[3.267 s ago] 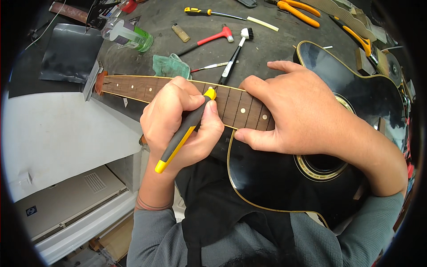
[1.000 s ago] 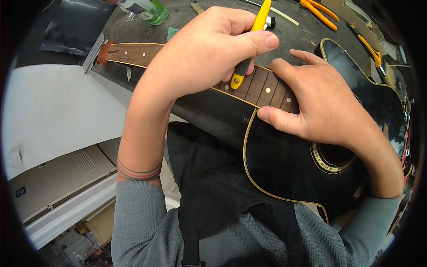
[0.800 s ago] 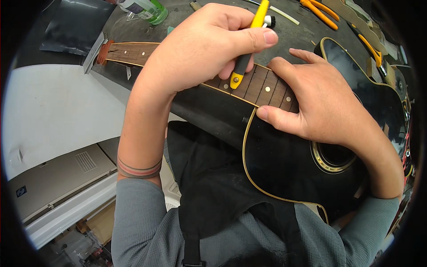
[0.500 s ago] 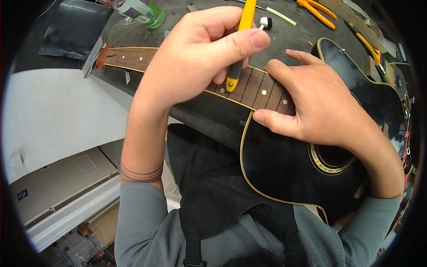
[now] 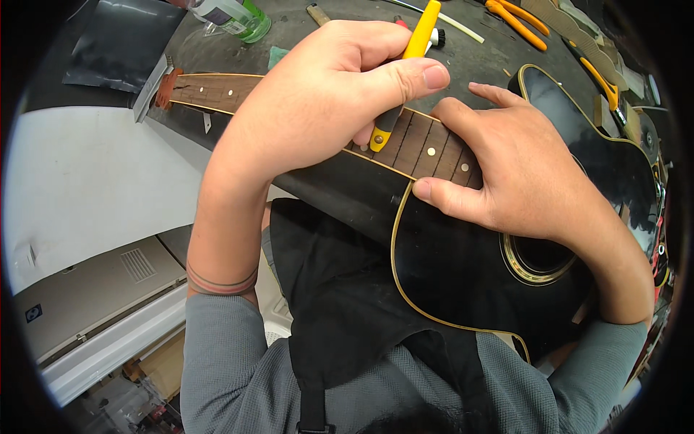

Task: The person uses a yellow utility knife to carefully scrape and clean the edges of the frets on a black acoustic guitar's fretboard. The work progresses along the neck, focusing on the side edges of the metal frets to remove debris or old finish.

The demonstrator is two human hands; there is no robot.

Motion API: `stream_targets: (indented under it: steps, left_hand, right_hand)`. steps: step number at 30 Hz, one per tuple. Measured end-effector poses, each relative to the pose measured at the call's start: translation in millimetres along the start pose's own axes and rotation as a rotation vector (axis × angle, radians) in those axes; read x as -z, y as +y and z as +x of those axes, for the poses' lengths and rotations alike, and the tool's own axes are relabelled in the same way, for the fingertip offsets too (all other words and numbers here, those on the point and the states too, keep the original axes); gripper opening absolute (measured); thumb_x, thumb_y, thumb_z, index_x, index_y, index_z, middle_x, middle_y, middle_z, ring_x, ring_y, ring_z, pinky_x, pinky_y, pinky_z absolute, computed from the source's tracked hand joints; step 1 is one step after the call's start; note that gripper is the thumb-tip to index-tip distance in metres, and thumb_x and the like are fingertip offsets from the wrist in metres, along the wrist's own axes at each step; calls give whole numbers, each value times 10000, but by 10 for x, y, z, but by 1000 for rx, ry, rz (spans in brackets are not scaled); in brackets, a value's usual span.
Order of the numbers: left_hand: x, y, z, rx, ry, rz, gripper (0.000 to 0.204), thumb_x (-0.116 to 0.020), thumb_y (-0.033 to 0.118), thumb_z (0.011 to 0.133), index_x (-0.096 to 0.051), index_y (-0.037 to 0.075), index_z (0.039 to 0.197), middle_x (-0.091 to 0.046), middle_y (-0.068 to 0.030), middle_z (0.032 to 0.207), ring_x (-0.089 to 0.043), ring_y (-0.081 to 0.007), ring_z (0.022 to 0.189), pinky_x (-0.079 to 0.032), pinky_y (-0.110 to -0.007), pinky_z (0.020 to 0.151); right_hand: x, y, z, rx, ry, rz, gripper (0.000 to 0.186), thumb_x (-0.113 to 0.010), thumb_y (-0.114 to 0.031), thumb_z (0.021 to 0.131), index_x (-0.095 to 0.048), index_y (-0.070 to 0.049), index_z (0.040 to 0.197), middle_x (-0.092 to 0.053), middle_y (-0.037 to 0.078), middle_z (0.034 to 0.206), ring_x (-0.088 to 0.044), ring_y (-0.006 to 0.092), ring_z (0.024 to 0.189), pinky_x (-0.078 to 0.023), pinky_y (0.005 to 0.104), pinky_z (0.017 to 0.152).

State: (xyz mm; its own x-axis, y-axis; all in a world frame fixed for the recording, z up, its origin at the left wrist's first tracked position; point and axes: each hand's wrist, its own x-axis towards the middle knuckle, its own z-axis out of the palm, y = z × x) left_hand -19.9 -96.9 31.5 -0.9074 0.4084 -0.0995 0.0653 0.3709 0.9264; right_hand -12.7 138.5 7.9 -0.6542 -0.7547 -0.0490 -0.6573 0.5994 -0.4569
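Note:
A black acoustic guitar (image 5: 448, 267) with cream edge binding lies across the bench and my lap, its neck pointing left. Dark cross lines and pale dots mark the brown fretboard (image 5: 413, 139). My left hand (image 5: 332, 94) is closed round a tool with a yellow and black handle (image 5: 423, 32). The tool stands tilted over the fretboard, its yellow screwed end low against the wood; any blade or tip is hidden. Near the body joint, my right hand (image 5: 517, 163) grips across the neck, thumb on the near edge and index finger on the far edge, little finger stretched out.
Orange-handled pliers (image 5: 517, 22), a small black brush (image 5: 439, 37) and a pale stick (image 5: 463, 29) lie beyond the neck. A bottle of green liquid (image 5: 242, 18) stands at the back left. A grey support (image 5: 150, 90) touches the headstock end.
My left hand has shifted slightly, and the tool's upper handle leans further right. The tool's lower end has barely moved. My right hand stays on the neck.

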Motion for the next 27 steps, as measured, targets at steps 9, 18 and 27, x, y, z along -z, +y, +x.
stream_targets:
  steps: [9,18,27]
  left_hand:
    - [129,-4,102,172,-62,7,408,-656,410,1086,-662,58,879,-601,28,664,-512,-10,473,-364,-180,428]
    - [380,-378,93,-146,-16,-837,366,-338,345,1205,-534,43,1134,-663,-162,989,-573,-98,581,-481,-203,509]
    - [311,-502,-157,-349,17,-595,243,-602,146,1075,-494,18,1251,-680,-276,1099,-700,-214,762,-614,-290,617]
  right_hand:
    - [2,5,1,0,5,-30,519,-718,-501,891,-602,-12,1022,-645,180,689,-688,407,768,-447,549,1188]
    - [68,2,26,12,-13,18,530,-747,-499,864,-606,-17,1034,-635,167,674,-688,406,761,-459,554,1164]
    - [73,-7,40,-13,-43,11,541,-763,-485,832,-638,-25,1089,-629,134,644,-696,368,717,-459,553,1172]
